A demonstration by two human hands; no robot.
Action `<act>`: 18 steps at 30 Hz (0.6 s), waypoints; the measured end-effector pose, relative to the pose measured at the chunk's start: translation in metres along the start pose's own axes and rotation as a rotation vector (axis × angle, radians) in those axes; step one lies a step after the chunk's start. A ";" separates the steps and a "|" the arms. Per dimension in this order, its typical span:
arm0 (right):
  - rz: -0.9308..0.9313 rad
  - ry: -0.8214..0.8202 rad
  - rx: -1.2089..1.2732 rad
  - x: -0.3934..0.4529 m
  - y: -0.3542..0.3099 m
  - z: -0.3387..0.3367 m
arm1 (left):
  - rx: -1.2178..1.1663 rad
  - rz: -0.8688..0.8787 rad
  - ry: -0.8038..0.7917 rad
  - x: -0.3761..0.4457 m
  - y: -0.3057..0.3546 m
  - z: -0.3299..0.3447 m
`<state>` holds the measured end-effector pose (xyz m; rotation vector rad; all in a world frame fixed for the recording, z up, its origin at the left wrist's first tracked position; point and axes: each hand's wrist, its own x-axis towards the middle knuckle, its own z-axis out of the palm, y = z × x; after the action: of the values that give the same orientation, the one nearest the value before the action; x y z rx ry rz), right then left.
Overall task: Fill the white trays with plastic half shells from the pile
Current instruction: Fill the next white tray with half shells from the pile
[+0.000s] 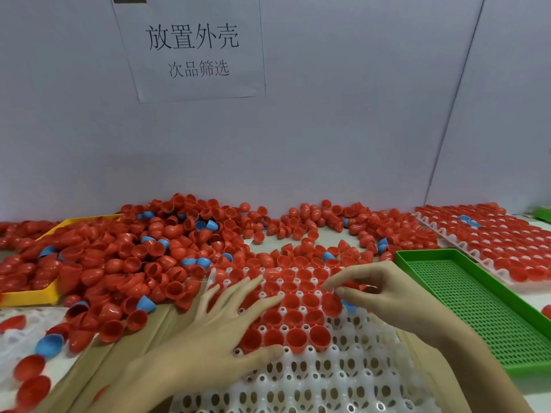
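- Head view: white perforated plastic tray (316, 380) lies on the counter (268, 244) in front of the person; its far rows hold red plastic half shells (290, 302) seated open side up, near rows vacant.
- Left hand (220, 329): fingers straight and spread, lying flat on the tray's left part, touching seated shells; nothing gripped.
- Right hand (378, 289): thumb and forefinger pinch a red half shell (350, 284) above the tray's far right part; a blue half shell (348, 306) lies just under this hand.
- Loose pile of red shells with a few blue ones (167, 248) spreads across the counter beyond and left of the tray, partly covering a yellow plastic bin (32, 298).
- Green perforated tray (477, 305) sits right of the white tray.
- Second white tray filled with red shells (492, 239) at far right.
- Third white tray (18, 350), lower left, carries scattered shells.
- Paper sign with printed characters (193, 49) is fixed to the wall.
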<state>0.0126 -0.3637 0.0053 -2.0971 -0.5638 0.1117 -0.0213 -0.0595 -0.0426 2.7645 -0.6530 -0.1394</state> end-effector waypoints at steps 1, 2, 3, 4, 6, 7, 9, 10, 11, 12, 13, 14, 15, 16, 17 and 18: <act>0.008 0.008 -0.015 0.000 0.001 0.000 | 0.002 -0.020 -0.009 0.001 -0.001 0.000; 0.017 0.014 -0.028 0.000 0.002 0.001 | -0.003 -0.043 -0.027 0.002 -0.003 -0.002; 0.026 0.014 -0.042 0.000 0.004 0.000 | -0.010 -0.055 -0.048 0.003 -0.004 -0.004; 0.035 0.007 -0.049 0.000 0.005 0.000 | -0.018 -0.059 -0.071 0.003 -0.005 -0.008; 0.061 -0.004 -0.022 -0.001 0.006 -0.001 | -0.047 -0.063 -0.102 0.004 -0.004 -0.014; 0.079 0.004 0.012 -0.001 0.006 -0.002 | -0.069 -0.063 -0.095 0.004 -0.002 -0.017; 0.100 0.042 0.051 -0.002 0.007 -0.004 | -0.106 -0.019 -0.036 0.003 0.004 -0.018; 0.097 0.070 0.029 -0.002 0.008 -0.003 | -0.117 0.036 0.004 0.002 0.008 -0.017; 0.090 0.092 -0.006 -0.002 0.009 -0.002 | -0.128 0.106 0.043 0.001 0.015 -0.015; 0.079 0.104 -0.027 -0.002 0.010 -0.001 | -0.138 0.173 0.060 0.001 0.021 -0.013; 0.064 0.107 -0.032 -0.001 0.010 0.001 | -0.137 0.230 0.064 0.001 0.027 -0.011; 0.044 0.103 -0.037 -0.001 0.010 0.002 | -0.119 0.275 0.060 0.001 0.032 -0.008; 0.020 0.096 -0.050 -0.001 0.009 0.002 | -0.093 0.307 0.056 0.002 0.035 -0.007; -0.006 0.083 -0.066 0.000 0.008 0.002 | -0.071 0.319 0.049 0.002 0.037 -0.006; -0.028 0.070 -0.077 0.000 0.007 0.002 | -0.066 0.315 0.034 0.002 0.039 -0.007; -0.045 0.061 -0.088 -0.001 0.006 0.002 | -0.064 0.311 0.026 0.001 0.039 -0.007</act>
<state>0.0134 -0.3647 -0.0008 -2.1641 -0.5883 -0.0030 -0.0356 -0.0911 -0.0245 2.5608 -1.0401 -0.0550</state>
